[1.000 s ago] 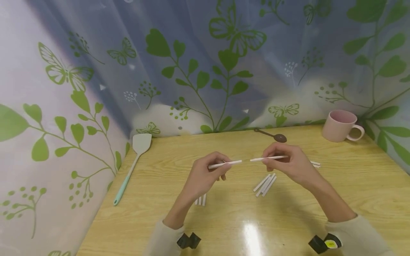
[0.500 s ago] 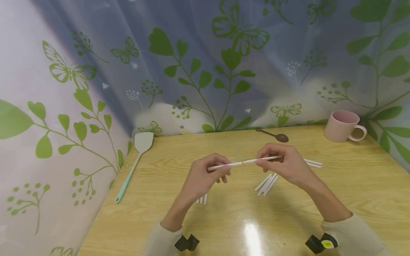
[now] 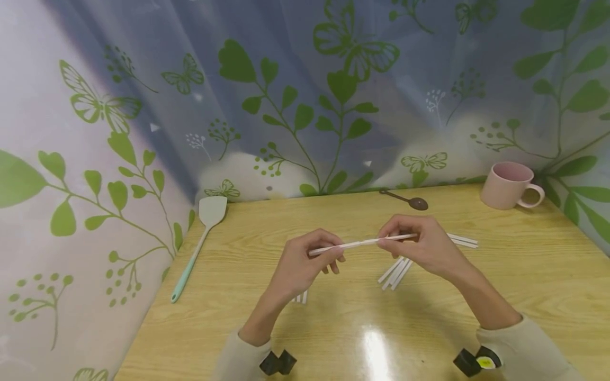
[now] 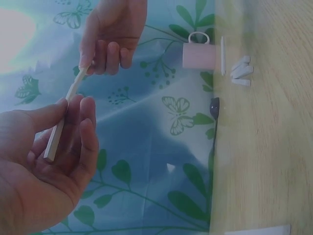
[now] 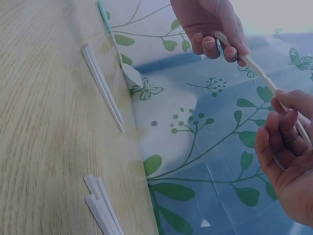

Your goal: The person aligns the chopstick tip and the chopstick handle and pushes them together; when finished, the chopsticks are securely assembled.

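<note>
My left hand (image 3: 305, 259) pinches a thin white stick (image 3: 350, 245) between thumb and fingers. In my right hand (image 3: 431, 247) a second white stick (image 3: 371, 241) is held the same way. Both are above the table, nearly in one line and end to end. Their inner ends meet between the hands; whether one is fitted into the other I cannot tell. The left wrist view shows the squared outer end of the left stick (image 4: 55, 139). Thumb and fingers cover part of each stick.
Loose white sticks lie in three groups on the wooden table (image 3: 238, 317): by the left wrist (image 3: 300, 297), in the middle (image 3: 395, 273) and behind the right hand (image 3: 462, 241). A spatula (image 3: 200, 241), brown spoon (image 3: 418, 203) and pink mug (image 3: 507, 185) lie farther out. A patterned curtain backs the table.
A gap between the two sticks has closed. My right hand has moved left, bringing its stick's end against the left one. The left hand has hardly moved.
</note>
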Motion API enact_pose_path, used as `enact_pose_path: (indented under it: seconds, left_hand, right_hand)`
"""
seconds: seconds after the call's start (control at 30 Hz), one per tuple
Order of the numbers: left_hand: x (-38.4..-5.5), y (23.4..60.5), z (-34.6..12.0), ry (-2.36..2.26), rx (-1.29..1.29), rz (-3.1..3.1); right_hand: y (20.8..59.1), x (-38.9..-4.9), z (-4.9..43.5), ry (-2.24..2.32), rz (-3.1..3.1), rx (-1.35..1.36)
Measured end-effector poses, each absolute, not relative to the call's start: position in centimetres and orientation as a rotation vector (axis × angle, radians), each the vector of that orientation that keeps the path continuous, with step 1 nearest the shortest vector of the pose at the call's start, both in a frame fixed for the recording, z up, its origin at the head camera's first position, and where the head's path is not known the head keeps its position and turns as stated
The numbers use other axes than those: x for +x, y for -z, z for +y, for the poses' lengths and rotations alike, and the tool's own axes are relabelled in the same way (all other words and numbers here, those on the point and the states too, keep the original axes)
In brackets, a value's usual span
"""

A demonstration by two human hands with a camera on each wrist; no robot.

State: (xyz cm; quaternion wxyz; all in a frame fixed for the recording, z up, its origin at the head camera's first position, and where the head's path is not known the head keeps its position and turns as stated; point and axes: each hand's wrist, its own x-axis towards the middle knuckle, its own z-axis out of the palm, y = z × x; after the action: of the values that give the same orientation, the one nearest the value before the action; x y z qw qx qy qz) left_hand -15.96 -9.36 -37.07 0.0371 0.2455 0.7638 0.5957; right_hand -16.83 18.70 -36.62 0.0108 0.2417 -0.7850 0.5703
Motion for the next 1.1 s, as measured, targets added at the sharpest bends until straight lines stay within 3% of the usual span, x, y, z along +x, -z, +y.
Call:
enact_pose_path:
  seconds: [1.1]
  left_hand:
    - [-15.4, 37.1, -9.1, -1.964, 0.785, 2.345]
  right_hand:
    - [36.8, -16.8, 17.5, -1.87, -2.341, 0.809]
